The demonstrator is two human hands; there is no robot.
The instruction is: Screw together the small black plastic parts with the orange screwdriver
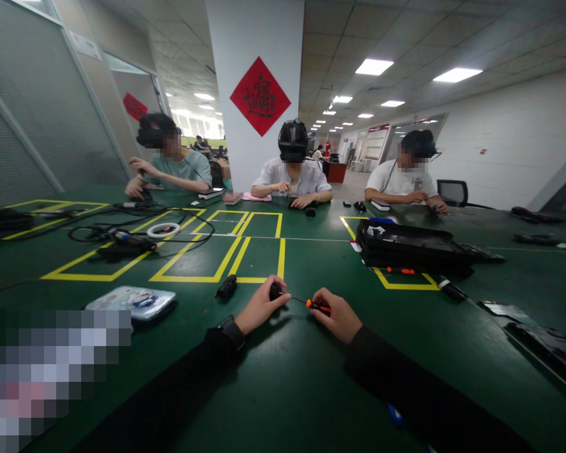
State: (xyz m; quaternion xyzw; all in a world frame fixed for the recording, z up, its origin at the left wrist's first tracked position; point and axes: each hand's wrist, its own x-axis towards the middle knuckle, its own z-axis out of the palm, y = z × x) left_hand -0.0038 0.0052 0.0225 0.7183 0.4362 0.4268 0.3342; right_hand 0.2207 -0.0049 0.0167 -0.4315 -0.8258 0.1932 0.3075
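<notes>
My right hand (336, 316) is closed round the orange and black handle of a screwdriver (321, 307). The thin shaft points left, and its tip meets a small black part (275, 290) pinched in my left hand (260, 306). Fingers cover much of that part, so its kind does not show. Both hands are just above the green table (287, 390). Left of my left hand lies another small black piece (226, 287). A phone in a clear case (132, 303) rests farther left.
Ahead on the right are a long black tray (405, 242) and an orange-handled tool (400, 271). Black cables (122, 236) and a white ring (163, 230) lie at the left. Yellow tape outlines mark the table. Several people sit across it.
</notes>
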